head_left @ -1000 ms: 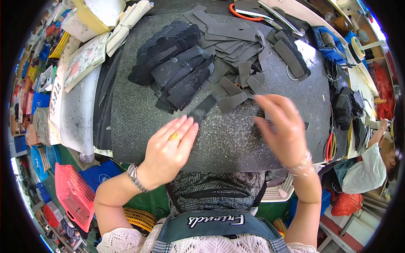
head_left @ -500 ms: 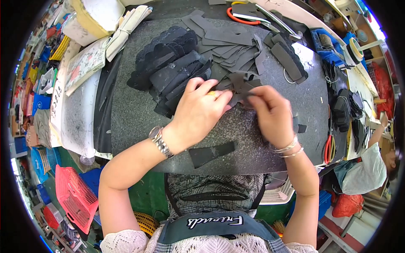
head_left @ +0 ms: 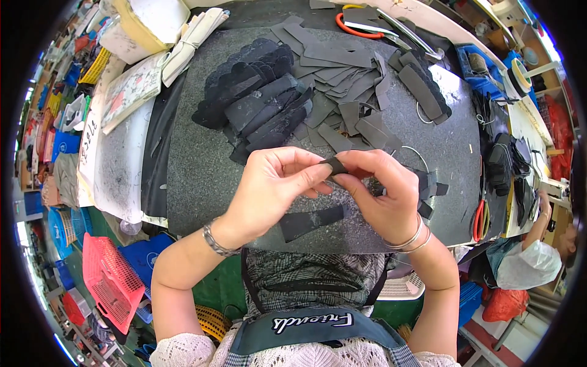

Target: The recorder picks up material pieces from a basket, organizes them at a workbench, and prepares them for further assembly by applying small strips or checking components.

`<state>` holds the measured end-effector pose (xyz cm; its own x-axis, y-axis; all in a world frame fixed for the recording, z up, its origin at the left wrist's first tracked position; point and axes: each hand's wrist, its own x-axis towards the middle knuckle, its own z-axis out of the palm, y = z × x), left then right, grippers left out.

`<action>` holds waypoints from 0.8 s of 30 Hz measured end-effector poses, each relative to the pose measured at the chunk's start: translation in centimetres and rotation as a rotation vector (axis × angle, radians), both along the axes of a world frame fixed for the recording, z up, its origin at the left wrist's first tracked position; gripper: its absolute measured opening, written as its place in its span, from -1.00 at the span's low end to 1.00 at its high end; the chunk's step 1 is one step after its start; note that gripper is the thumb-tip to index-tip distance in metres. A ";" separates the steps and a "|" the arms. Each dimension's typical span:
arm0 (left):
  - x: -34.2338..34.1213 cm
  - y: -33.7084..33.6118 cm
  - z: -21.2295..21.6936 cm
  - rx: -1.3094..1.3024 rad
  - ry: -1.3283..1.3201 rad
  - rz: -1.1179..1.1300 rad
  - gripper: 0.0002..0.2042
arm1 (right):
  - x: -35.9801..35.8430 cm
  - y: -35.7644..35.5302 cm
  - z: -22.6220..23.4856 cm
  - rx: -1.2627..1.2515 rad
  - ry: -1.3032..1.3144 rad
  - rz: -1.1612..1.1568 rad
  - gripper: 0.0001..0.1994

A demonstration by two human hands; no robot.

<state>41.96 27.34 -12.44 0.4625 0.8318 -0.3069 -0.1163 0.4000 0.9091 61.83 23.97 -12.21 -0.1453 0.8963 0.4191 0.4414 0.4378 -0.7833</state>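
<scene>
Pinched between both hands is a small dark grey piece of sheet material [head_left: 334, 166], above the near half of the speckled work board [head_left: 205, 183]. My left hand [head_left: 278, 186] grips its left end with thumb and forefinger; my right hand [head_left: 384, 189] grips the other end the same way. Below the hands a single dark strip [head_left: 313, 224] lies flat near the board's front edge. Beyond them spreads a loose heap of flat grey cut pieces [head_left: 342, 70]. To its left sits a stack of black scallop-edged pieces [head_left: 244, 70], with darker strips [head_left: 269, 110] overlapping it.
Orange-handled scissors [head_left: 361, 27] lie at the far edge; another pair [head_left: 479, 220] is at the right. A blue tray [head_left: 477, 67] stands at the far right. At left are a floral-covered pad [head_left: 131, 92] and a pink basket [head_left: 113, 281]. A co-worker [head_left: 529, 257] is at right.
Both hands have drawn back toward me from the grey heap. The small grey piece is now held between them, and my right hand has moved lower.
</scene>
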 end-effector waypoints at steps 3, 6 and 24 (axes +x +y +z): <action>-1.6 0.4 0.0 -0.320 -0.183 -0.023 -0.79 | -0.1 0.6 0.1 0.176 -0.194 0.124 -0.64; -2.8 0.2 -0.7 -0.528 -0.266 -0.082 -0.80 | -0.2 1.1 -0.1 0.245 -0.246 0.174 -0.64; -7.3 -9.1 -3.8 1.574 0.824 0.000 -0.67 | -1.3 -3.7 0.0 -0.807 0.323 0.042 -0.93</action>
<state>34.64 18.25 -16.25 0.6149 0.5406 0.5741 0.5248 -0.8239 0.2137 60.54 20.28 -12.22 -0.1689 0.9337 -0.3157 0.1398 -0.2944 -0.9454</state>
